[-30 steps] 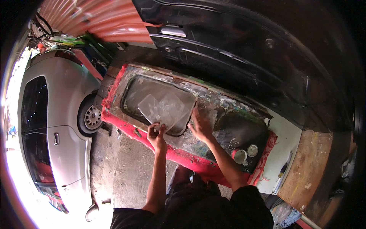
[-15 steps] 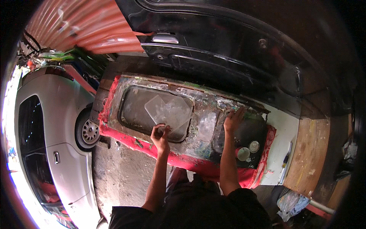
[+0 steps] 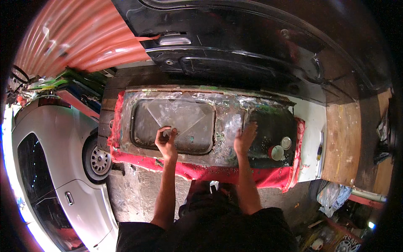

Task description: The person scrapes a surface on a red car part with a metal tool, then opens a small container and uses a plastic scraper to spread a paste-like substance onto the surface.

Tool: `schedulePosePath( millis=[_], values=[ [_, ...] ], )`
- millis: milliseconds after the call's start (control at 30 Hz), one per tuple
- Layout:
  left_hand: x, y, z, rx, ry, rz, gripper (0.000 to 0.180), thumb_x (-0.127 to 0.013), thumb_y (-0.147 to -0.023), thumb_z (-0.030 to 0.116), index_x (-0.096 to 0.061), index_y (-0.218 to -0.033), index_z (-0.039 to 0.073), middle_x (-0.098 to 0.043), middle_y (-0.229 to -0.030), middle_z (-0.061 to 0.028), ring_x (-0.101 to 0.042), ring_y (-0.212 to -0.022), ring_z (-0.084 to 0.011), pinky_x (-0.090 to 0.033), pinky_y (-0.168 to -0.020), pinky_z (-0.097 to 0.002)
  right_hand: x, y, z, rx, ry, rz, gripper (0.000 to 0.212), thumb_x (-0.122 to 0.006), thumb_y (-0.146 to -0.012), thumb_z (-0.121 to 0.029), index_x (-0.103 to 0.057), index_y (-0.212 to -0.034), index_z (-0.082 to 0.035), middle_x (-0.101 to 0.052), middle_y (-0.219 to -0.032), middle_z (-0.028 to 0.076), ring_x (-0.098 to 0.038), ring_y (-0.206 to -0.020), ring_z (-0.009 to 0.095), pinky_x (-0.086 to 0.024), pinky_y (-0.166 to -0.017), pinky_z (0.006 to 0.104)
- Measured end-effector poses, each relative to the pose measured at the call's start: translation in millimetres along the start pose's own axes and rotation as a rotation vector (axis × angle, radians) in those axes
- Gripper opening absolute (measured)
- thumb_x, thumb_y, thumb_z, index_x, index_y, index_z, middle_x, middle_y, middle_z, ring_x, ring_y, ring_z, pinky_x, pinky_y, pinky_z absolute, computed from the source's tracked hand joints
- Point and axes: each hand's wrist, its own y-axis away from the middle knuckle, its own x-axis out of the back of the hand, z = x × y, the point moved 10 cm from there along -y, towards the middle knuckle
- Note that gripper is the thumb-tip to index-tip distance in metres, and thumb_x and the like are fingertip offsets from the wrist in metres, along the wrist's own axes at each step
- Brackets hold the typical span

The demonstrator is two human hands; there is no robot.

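Observation:
My left hand (image 3: pixel 166 143) pinches the near corner of a clear, flat rectangular sheet (image 3: pixel 178 113) between thumb and fingers. The sheet is tilted over the rounded recess (image 3: pixel 140 136) of a worn, paint-stained panel (image 3: pixel 224 147), and its far part overlaps the recess rim. I cannot tell whether it is glass or plastic. Over the panel's right half, beside a pale patch, is my right hand (image 3: pixel 246 139), its fingers stretched out and holding nothing visible. An opened round can (image 3: pixel 276 153) and a round lid (image 3: pixel 286 143) sit on the dark right end of the panel.
Red cloth (image 3: pixel 210 174) lies under the panel and hangs over its front. A black vehicle panel (image 3: pixel 235 50) rises behind. To the left stands a silver car (image 3: pixel 63 155); a wooden board (image 3: pixel 343 143) is at the right, with a plastic bag (image 3: pixel 331 197) below.
The view has turned and shifted slightly. The clear sheet has moved toward the far side of the recess with my left hand. My right hand has come nearer, away from the panel's far edge.

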Motion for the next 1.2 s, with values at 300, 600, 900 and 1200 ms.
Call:
schedulePosePath(
  millis=[300, 600, 900, 1200],
  values=[
    [-34.3, 38.2, -24.2, 0.089, 0.077, -0.173, 0.020, -0.073, -0.080, -0.007, -0.065, -0.095, 0.004, -0.057, -0.083, 0.0041, -0.047, -0.073, -0.0041, -0.039, -0.067, -0.0203, 24.5, 55.5, 34.3, 0.039, -0.089, -0.083, 0.054, -0.060, -0.092, -0.028, -0.047, -0.140, -0.008, -0.038, -0.149, 0.019, -0.035, -0.138, 0.043, -0.025, -0.114, 0.0531],
    [-46.0, 84.0, -27.2, 0.084, 0.087, -0.171, 0.020, -0.073, -0.080, -0.007, -0.065, -0.095, 0.004, -0.056, -0.080, 0.0056, -0.046, -0.071, -0.0025, -0.038, -0.064, -0.0200, 44.1, 99.1, 16.5, 0.170, -0.075, -0.223, 0.059, -0.057, -0.093, -0.026, -0.038, -0.145, -0.003, -0.037, -0.150, 0.020, -0.034, -0.140, 0.038, -0.025, -0.114, 0.0534],
    [-9.5, 170.0, -24.5, 0.005, 0.041, 0.074, 0.022, -0.072, -0.080, -0.008, -0.064, -0.095, 0.004, -0.057, -0.081, 0.0037, -0.051, -0.073, -0.0064, -0.044, -0.068, -0.0234, 42.9, 105.8, 35.9, 0.251, -0.176, -0.282, 0.062, -0.057, -0.095, -0.025, -0.033, -0.148, -0.005, -0.035, -0.152, 0.020, -0.034, -0.141, 0.034, -0.026, -0.115, 0.0485],
    [-14.1, 298.0, -19.7, 0.039, 0.120, 0.270, 0.023, -0.071, -0.080, -0.008, -0.063, -0.098, 0.002, -0.060, -0.089, 0.0000, -0.058, -0.083, -0.0094, -0.051, -0.074, -0.0261, 84.5, 129.7, 73.8, 0.338, -0.190, -0.231, 0.062, -0.059, -0.091, -0.024, -0.037, -0.145, -0.003, -0.037, -0.149, 0.023, -0.038, -0.136, 0.041, -0.030, -0.113, 0.0477]
  ],
)
